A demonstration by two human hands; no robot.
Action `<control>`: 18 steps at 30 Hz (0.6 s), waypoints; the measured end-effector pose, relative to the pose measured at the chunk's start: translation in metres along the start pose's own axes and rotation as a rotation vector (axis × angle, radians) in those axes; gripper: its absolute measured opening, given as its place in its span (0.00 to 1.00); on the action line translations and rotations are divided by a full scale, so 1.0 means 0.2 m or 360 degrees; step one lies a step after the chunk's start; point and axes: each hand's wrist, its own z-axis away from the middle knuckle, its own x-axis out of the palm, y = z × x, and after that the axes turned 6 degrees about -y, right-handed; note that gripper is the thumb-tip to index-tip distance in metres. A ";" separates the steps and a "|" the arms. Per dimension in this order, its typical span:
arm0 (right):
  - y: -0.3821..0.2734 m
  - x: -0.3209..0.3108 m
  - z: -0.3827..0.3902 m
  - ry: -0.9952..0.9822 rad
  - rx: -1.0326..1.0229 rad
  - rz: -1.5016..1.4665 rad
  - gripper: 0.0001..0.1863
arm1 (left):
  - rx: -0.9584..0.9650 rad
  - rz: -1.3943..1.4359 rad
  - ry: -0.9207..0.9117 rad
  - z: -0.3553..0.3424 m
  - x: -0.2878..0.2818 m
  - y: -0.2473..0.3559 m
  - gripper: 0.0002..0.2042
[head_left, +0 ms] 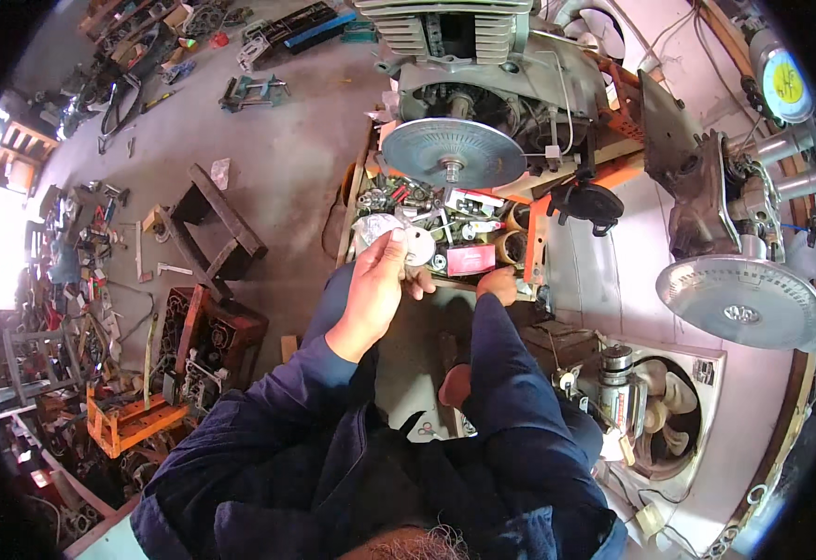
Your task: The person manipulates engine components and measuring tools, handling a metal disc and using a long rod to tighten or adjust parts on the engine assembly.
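Metal disc (421, 246), pale, round and pierced with small holes, is pinched in the left hand (377, 291) above the near left part of a parts tray. Around it runs a workshop with a grey floor (287, 121), tools and machine parts heaped along its left side, and a white wall (581, 271) on the right. Largest nearby is an engine (543, 89) with a finned cylinder, a broad graduated wheel (453, 154) mounted at its front, overhanging the far side of the tray. A second engine assembly (702, 201) with a similar wheel stands farther right, and below it a fan (674, 411) in a white square frame, a small pale sticker at the frame's upper right corner. A dark wooden frame (207, 229) lies on the floor to the left. The parts tray (350, 210) is crowded with small metal pieces; the right hand (499, 284), well apart from the left, rests curled at its near edge toward the right corner, and whether it grips anything cannot be told. At upper right a round yellow label (788, 86) bears dark marks. Smallest, a red box (471, 259) with pale lettering lies by the tray's near edge.
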 end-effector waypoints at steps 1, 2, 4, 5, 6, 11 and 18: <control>-0.01 -0.01 0.01 -0.0006 -0.0010 -0.0005 0.18 | 0.0105 -0.0099 0.0004 0.01 0.00 0.00 0.23; -0.01 -0.02 0.03 0.0010 -0.0026 -0.0040 0.19 | 0.0210 -0.0199 0.0006 0.01 0.00 0.00 0.22; -0.02 -0.03 0.05 0.0019 -0.0041 -0.0081 0.20 | 0.0311 -0.0243 -0.0006 0.02 -0.01 0.00 0.23; -0.02 -0.03 0.05 0.0030 0.0011 -0.0162 0.17 | 0.0368 -0.0309 0.0002 0.03 0.00 0.01 0.22; -0.03 -0.03 0.05 0.0040 0.0064 -0.0243 0.14 | 0.0425 -0.0376 0.0009 0.03 0.00 0.01 0.22; -0.07 -0.04 0.04 0.0108 0.0180 -0.0115 0.14 | 0.0436 -0.0516 0.0020 0.06 0.01 0.05 0.22; -0.07 -0.05 -0.03 -0.0096 0.0133 -0.0124 0.11 | 0.0449 -0.0644 0.0115 0.08 0.03 0.12 0.21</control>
